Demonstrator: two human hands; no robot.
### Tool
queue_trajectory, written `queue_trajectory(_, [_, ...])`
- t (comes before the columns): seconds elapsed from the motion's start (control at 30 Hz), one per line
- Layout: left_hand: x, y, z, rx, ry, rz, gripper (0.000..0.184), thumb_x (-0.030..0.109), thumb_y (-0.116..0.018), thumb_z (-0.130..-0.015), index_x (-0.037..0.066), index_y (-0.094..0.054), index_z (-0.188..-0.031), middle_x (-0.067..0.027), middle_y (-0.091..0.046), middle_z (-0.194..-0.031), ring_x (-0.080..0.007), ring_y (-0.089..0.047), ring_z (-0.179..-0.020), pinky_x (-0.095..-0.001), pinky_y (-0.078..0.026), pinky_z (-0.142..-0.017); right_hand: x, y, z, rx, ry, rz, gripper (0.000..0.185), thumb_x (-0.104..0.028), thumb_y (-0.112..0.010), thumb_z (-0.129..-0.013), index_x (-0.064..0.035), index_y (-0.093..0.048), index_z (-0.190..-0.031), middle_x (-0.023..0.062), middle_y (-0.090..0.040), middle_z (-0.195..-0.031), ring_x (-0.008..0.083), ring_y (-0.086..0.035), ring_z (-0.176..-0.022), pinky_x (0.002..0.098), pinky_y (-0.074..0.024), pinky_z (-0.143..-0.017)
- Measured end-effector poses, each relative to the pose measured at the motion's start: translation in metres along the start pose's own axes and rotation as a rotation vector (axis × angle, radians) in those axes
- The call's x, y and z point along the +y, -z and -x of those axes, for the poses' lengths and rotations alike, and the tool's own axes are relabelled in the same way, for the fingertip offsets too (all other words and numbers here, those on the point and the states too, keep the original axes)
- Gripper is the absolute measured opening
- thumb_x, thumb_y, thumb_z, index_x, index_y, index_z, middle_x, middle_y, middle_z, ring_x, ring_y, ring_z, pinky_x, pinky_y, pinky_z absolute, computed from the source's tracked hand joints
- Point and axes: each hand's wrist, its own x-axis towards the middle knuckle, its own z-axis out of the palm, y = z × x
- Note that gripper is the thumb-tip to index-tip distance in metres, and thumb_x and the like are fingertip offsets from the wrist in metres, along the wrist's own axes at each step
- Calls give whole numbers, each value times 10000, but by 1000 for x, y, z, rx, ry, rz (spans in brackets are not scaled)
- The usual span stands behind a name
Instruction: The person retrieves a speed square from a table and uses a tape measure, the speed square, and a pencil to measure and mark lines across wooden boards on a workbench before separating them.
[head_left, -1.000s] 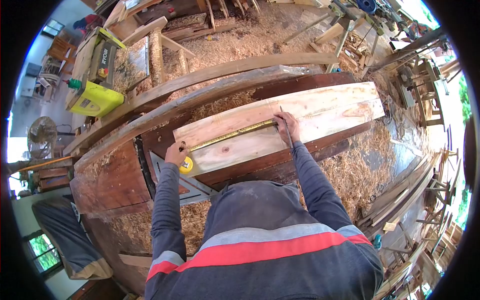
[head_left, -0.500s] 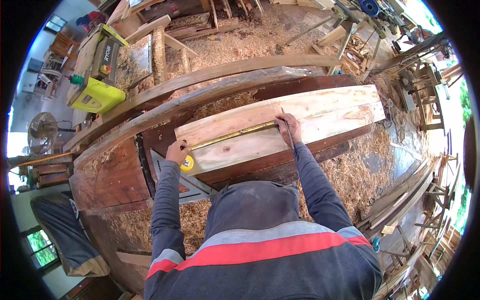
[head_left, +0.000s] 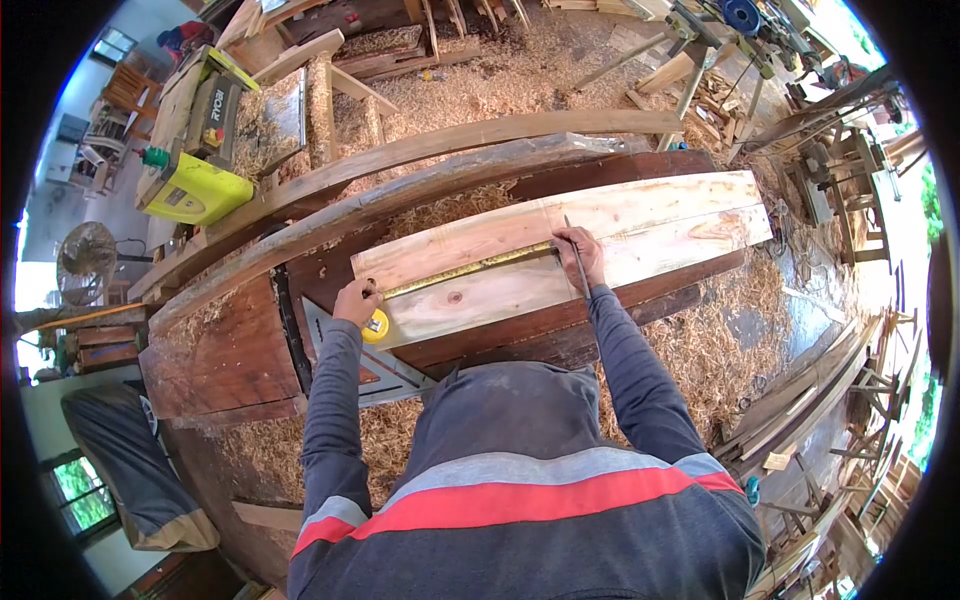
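Observation:
A pale planed board (head_left: 650, 215) lies lengthwise on the dark wooden bench, with a seam or line along its middle. Across its left half stretches the yellow blade of a tape measure (head_left: 470, 270). At the board's left end, my left hand (head_left: 355, 302) is closed on the tape, the round yellow case just beside its fingers. My right hand (head_left: 583, 258) rests on the board by the blade's far end, fingers closed around a thin dark pencil (head_left: 577, 262) whose tip points away from me. A metal square (head_left: 405, 378) lies partly under the board's left end.
Long timbers (head_left: 450, 165) run along the bench's far side. A lime-green RYOBI machine (head_left: 205, 185) stands at the upper left, a fan (head_left: 85, 262) beyond it. Wood shavings (head_left: 700, 370) cover much of the floor and surround the bench. Stacked planks (head_left: 810, 390) lie at the right.

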Motion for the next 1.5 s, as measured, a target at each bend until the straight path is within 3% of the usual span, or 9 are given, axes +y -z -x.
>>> queue_trajectory(0.53, [-5,-1,-2,-31,-1,31,242,203,-752,-757,28,-696,-915,-200,-696,-975,-360,-672,-938,-413,-518,-834,-4,2,0,-16,-6,8,122,-98,-650,-853,-35,-701,-944,133,-680,-927,281,-645,-899,355,-508,-815])
queue_trajectory(0.6, [-6,-3,-2,28,-65,16,228,183,-761,-740,11,-676,-863,-174,-690,-868,-315,-677,-838,-385,-523,-772,-5,2,0,-18,-13,4,122,-97,-650,-850,-34,-702,-941,134,-680,-925,280,-645,-898,353,-508,-816])
queue_trajectory(0.7, [-3,-2,-1,30,-42,4,227,183,-764,-740,10,-675,-856,-173,-689,-860,-312,-678,-831,-385,-522,-771,-5,3,0,-27,-27,-12,123,-95,-651,-846,-32,-705,-936,135,-681,-918,278,-646,-898,349,-508,-818])
queue_trajectory(0.8, [0,3,-2,-53,31,1,233,206,-749,-752,32,-691,-895,-200,-696,-955,-362,-673,-925,-420,-519,-821,-5,4,0,-40,-33,-11,126,-94,-652,-842,-31,-708,-935,136,-683,-914,276,-648,-901,348,-509,-820])
queue_trajectory(1.5, [-2,1,-1,-28,1,26,225,216,-751,-756,39,-685,-880,-180,-697,-933,-352,-673,-898,-412,-518,-811,-5,1,1,-4,-4,-9,122,-52,-647,-842,-28,-709,-944,133,-692,-917,269,-661,-891,341,-523,-804])
